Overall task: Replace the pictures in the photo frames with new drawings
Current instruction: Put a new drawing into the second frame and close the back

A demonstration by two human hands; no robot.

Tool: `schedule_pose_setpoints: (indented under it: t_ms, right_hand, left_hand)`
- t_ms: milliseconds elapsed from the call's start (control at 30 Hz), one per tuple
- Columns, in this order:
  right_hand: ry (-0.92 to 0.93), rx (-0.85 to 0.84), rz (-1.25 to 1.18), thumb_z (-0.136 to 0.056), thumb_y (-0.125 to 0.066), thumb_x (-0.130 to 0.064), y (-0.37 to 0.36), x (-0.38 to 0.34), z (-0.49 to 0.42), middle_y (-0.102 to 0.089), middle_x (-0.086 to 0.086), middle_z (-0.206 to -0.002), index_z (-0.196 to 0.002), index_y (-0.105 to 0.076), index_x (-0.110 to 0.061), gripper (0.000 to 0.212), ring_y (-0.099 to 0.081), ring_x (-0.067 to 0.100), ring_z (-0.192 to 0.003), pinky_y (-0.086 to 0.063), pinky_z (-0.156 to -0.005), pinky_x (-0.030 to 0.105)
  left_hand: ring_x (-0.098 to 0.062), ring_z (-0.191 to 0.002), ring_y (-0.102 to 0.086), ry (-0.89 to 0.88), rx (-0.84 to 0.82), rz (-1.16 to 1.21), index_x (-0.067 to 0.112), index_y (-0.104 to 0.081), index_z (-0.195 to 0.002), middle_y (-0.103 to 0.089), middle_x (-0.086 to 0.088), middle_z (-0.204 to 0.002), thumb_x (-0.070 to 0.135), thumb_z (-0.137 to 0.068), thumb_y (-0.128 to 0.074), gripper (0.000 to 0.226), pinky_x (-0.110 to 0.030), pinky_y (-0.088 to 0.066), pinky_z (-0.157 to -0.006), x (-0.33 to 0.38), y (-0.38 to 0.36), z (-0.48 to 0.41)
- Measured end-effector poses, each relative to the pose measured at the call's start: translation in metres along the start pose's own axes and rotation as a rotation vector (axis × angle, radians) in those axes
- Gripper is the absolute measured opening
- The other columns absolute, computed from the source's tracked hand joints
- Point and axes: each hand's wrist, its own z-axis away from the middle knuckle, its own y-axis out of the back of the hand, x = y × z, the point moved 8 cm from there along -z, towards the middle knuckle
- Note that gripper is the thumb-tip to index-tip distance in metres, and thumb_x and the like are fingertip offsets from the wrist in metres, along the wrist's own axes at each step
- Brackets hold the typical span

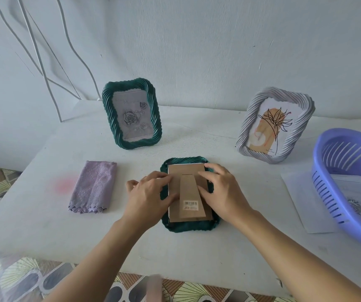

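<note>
A dark green photo frame (188,226) lies face down in the middle of the white table. Its brown cardboard back (186,171) with a folded stand and a barcode sticker faces up. My left hand (151,192) rests on the back's left edge with its fingers pressing the cardboard. My right hand (223,190) presses the right side of the back, fingers spread flat. A second green frame (131,115) with a grey rose picture stands at the back left. A grey-white frame (275,125) with a line drawing of a plant stands at the back right.
A folded lilac cloth (93,187) lies left of the face-down frame. A purple plastic basket (349,179) sits at the right edge on sheets of paper (303,205), with a printed picture inside it. White cables hang on the wall at the left.
</note>
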Motion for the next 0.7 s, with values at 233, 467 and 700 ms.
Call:
schedule_pose_setpoints:
  t_ms: [233,467,700]
  right_hand:
    - [0.013,0.019,0.005,-0.086,-0.075,-0.024,-0.0007,0.0009,-0.0012,-0.057,0.01,-0.137,-0.12,-0.069,-0.008,0.038,-0.054,0.027,-0.123,-0.046,-0.1,0.033]
    - [0.026,0.035,0.026,-0.084,-0.077,-0.02,-0.0036,0.0044,-0.0034,-0.06,0.012,-0.133,-0.118,-0.07,-0.007,0.037,-0.056,0.03,-0.12,-0.05,-0.098,0.037]
    - [0.021,0.059,0.017,-0.081,-0.079,-0.021,-0.0043,0.0062,-0.0038,-0.061,0.01,-0.129,-0.115,-0.072,-0.009,0.036,-0.061,0.028,-0.109,-0.05,-0.092,0.034]
  left_hand:
    - [-0.01,-0.107,-0.058,-0.006,-0.027,-0.032,0.035,-0.058,-0.135,-0.053,0.014,-0.135,0.056,-0.094,-0.055,0.046,-0.041,-0.029,-0.09,0.0014,-0.0017,-0.0019]
    - [-0.012,-0.103,-0.059,-0.02,-0.025,-0.045,0.033,-0.063,-0.13,-0.055,0.013,-0.131,0.054,-0.094,-0.058,0.042,-0.041,-0.029,-0.088,0.003,-0.0007,-0.004]
    - [-0.009,-0.102,-0.056,-0.027,-0.086,-0.063,0.038,-0.054,-0.14,-0.049,0.016,-0.138,0.06,-0.092,-0.054,0.052,-0.039,-0.028,-0.088,0.0006,-0.0022,-0.0043]
